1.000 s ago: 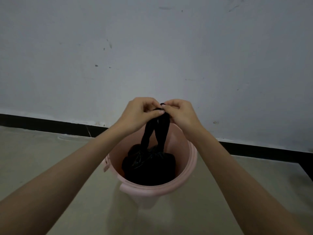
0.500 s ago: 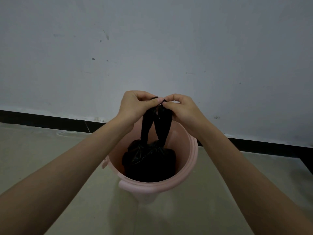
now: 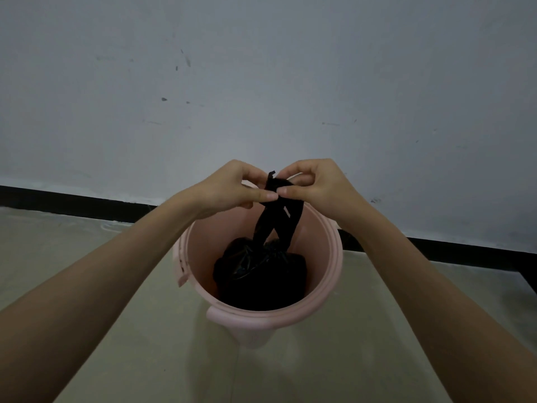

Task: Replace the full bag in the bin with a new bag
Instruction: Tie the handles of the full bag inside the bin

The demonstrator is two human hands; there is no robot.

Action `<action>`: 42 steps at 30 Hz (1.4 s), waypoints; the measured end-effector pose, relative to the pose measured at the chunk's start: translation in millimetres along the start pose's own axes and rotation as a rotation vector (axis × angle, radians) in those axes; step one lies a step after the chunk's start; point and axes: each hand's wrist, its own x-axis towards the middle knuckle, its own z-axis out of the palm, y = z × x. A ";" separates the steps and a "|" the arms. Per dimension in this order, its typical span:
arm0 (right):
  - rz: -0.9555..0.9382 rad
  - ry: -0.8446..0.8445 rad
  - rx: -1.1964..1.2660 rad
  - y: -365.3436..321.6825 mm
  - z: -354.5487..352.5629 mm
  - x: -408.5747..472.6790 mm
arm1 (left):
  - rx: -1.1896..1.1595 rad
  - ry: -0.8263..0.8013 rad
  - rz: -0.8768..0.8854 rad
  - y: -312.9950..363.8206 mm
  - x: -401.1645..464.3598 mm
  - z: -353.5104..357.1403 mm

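Black plastic fills the lower part of the pink bin (image 3: pixel 334 257): the full bag (image 3: pixel 261 271) sits deep inside, and its two handle strips (image 3: pixel 279 216) rise crossed to a point above the far rim. The left hand (image 3: pixel 232 187) and right hand (image 3: pixel 316 184) meet there, each pinched narrowly on the strip ends (a short tail pokes up between them), apparently tying them. The bag hangs straight below both hands, long axis vertical, so I judge the coming lift goes straight up, with neither hand nearer. No new bag is visible.
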 end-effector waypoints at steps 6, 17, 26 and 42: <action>0.025 -0.029 -0.030 -0.9 -14.2 -2.4 | 0.199 0.020 0.033 3.0 2.0 -10.7; 0.036 0.066 -0.134 -2.8 -2.5 -2.2 | -0.006 0.204 0.060 1.5 -1.4 0.6; -0.042 0.128 -0.317 -1.9 -11.5 -1.3 | 0.013 0.132 0.062 0.9 -5.7 1.2; -0.015 0.055 -0.211 -21.2 -10.0 -1.0 | 0.152 0.104 0.118 16.2 -0.4 -11.3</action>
